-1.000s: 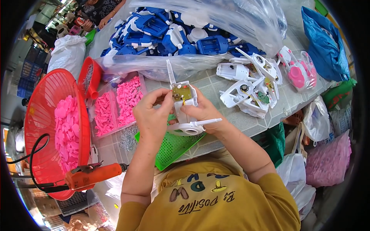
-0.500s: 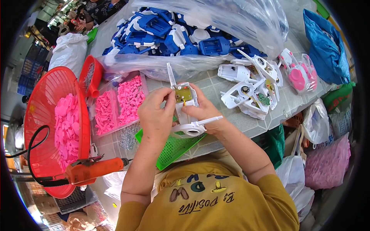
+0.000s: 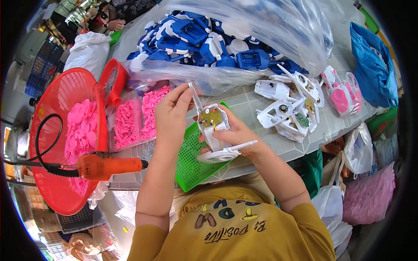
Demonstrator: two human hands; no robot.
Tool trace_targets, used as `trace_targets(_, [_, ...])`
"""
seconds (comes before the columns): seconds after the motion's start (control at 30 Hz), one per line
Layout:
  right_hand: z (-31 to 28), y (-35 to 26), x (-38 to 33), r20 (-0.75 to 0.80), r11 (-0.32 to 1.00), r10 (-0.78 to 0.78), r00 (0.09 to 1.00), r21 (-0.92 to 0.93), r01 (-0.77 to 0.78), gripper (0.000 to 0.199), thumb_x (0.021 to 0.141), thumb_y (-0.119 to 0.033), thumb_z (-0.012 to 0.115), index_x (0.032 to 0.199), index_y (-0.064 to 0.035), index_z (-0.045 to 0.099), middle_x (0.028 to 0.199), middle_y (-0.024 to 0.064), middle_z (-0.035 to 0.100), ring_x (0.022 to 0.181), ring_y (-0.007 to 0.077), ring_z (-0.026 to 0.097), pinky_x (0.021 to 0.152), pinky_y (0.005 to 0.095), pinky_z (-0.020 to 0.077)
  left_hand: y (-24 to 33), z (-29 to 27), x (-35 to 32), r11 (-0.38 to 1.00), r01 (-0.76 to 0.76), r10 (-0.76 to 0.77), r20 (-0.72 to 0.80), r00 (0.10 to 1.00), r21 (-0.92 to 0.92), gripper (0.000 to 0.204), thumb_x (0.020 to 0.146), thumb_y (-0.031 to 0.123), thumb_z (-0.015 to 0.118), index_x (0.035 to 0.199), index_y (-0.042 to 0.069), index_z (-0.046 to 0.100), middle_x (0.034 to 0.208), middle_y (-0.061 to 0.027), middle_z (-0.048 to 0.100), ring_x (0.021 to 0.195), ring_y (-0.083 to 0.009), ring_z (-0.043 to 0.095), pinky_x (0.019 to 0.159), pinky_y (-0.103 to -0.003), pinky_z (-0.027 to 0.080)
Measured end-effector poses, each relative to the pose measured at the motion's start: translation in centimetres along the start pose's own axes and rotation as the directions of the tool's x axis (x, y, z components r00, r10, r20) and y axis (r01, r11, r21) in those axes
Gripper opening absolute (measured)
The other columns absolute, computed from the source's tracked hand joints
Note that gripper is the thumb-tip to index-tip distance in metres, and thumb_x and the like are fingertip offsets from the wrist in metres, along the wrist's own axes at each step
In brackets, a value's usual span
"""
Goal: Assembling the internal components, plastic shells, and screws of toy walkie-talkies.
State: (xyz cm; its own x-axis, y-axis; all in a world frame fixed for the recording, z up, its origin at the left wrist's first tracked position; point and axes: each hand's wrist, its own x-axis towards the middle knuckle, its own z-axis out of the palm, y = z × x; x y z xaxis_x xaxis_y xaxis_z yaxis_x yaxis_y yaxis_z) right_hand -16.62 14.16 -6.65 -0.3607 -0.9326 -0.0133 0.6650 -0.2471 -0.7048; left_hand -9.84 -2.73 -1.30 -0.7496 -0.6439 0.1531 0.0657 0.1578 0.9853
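My right hand grips an opened white plastic toy housing, thumb pressed on its inner face. A yellowish circuit board with thin wires sits in its upper end, and a rounded white piece with a long arm extends from the lower end. My left hand is closed, thumb and fingers pinching the tip of the slim white arm that sticks up from the housing. Below both hands lies a green perforated basket, partly covered by the housing.
Pink parts fill a red basket and a clear tray at left. An orange power screwdriver hangs nearby. Blue-and-white housings are heaped behind in a plastic bag. Opened white housings and bagged pink-and-white pieces lie right.
My left hand has moved from beside the circuit board up to the slim arm's tip. The housing has come slightly lower, still in my right hand. The whole view has shifted a little.
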Motion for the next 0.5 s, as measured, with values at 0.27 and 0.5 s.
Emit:
trace_targets(0.27, [0.6,-0.5,-0.1,0.023,0.997,0.070,0.997,0.014,-0.070,0.075,0.088,-0.001,0.061,0.152,-0.0142,0.024,0.126,0.0157,0.055,0.104,0.0291,0.065,0.085,0.0505,0.0601,0.6,-1.2,0.2,0.960,0.173,-0.147,0.130,0.981,-0.219,0.024,0.096,0.011,0.064,0.114,-0.003,0.068,0.101,-0.0134,0.073,0.088,-0.0155,0.068,0.080,-0.029,0.055])
trace_targets(0.5, [0.3,-0.2,-0.1,0.046,0.998,0.058,0.997,0.011,-0.058,0.079,0.088,-0.002,0.063,0.154,-0.0153,0.021,0.133,0.0156,0.053,0.107,0.0296,0.064,0.086,0.0500,0.0600,0.7,-1.2,-0.1,0.930,0.179,-0.136,0.153,0.979,-0.322,0.020,0.096,0.009,0.062,0.112,-0.002,0.067,0.099,-0.0128,0.072,0.090,-0.0177,0.068,0.080,-0.030,0.056])
